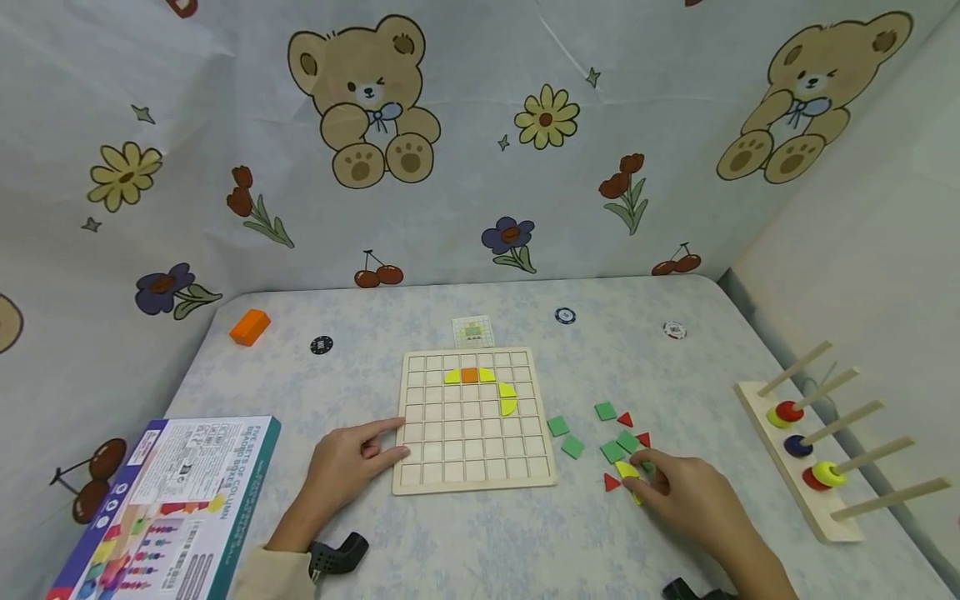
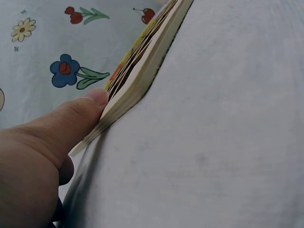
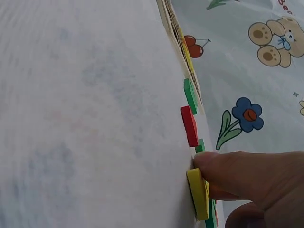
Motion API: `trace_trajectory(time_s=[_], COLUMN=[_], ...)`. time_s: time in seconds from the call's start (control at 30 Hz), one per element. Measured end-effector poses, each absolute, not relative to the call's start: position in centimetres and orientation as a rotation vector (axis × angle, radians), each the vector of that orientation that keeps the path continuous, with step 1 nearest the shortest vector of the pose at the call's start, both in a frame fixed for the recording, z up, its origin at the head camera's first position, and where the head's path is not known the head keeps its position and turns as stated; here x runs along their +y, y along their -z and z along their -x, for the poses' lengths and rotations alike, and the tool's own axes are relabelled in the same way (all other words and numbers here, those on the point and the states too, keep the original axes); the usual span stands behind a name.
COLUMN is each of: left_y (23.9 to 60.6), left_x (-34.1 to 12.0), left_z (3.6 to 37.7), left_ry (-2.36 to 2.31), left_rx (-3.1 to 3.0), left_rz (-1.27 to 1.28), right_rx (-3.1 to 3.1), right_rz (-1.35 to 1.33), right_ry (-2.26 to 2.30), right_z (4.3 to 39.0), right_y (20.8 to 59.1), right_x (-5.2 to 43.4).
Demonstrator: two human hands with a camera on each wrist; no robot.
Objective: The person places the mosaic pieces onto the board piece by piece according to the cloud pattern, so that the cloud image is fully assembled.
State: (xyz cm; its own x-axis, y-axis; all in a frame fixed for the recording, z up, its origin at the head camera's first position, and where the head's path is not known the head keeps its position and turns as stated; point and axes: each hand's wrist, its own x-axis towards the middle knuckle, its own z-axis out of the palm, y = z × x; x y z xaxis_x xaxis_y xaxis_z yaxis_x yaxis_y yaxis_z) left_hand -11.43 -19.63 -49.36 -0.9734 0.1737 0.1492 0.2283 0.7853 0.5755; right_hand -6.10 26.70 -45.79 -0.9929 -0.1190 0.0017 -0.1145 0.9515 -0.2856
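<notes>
One piece in hand: the right hand (image 1: pixel 686 500) has its fingertips (image 3: pixel 223 168) on a yellow piece (image 1: pixel 627 471), curled down over it like a pinch (the right wrist view shows a finger lying on its top face).
Where it is: on the table (image 1: pixel 465 542), near the front edge on the right side, in the little pile of green squares (image 1: pixel 613 451) and red triangles (image 1: pixel 612 482), just beside the right edge of the grid board (image 1: pixel 474 467).
How it will feel: I think it is light, flat, thin and stiff, maybe a bit smooth, so it could slide on the cloth.
Where to hold it: by its thin sides, finger on one side and thumb on the other, or tip up one edge first.
Which way it points: it lies flat, face up; it has a corner and looks turned at a slant, but I cannot tell its long side.
Left hand: the left hand (image 1: pixel 347 467) rests flat with loose fingers, thumb (image 2: pixel 71 118) pressed on the board's front left edge, holding nothing.
On the board: three yellow bits and an orange square (image 1: pixel 469 376) near its back edge.
</notes>
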Motion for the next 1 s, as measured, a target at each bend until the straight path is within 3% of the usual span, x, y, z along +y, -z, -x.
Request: trace_trajectory(time_s=[0.33, 0.5, 1.0], left_y=[49.3, 49.3, 49.5], left_x=[-19.5, -19.6, -19.6], left_z=[11.5, 11.4, 11.4], left_ry=[0.947, 0.943, 0.967], left_rx=[-2.883, -2.870, -2.878], left_rz=[0.333, 0.334, 0.334], right_rx=[3.165, 3.182, 2.845], right_rz=[0.311, 0.523, 1.273], right_ry=[0.379, 0.431, 0.587], right_z=[6.3, 7.3, 14.6], right_y=[45.1, 44.0, 41.8], right_x=[26.5, 25.3, 13.0])
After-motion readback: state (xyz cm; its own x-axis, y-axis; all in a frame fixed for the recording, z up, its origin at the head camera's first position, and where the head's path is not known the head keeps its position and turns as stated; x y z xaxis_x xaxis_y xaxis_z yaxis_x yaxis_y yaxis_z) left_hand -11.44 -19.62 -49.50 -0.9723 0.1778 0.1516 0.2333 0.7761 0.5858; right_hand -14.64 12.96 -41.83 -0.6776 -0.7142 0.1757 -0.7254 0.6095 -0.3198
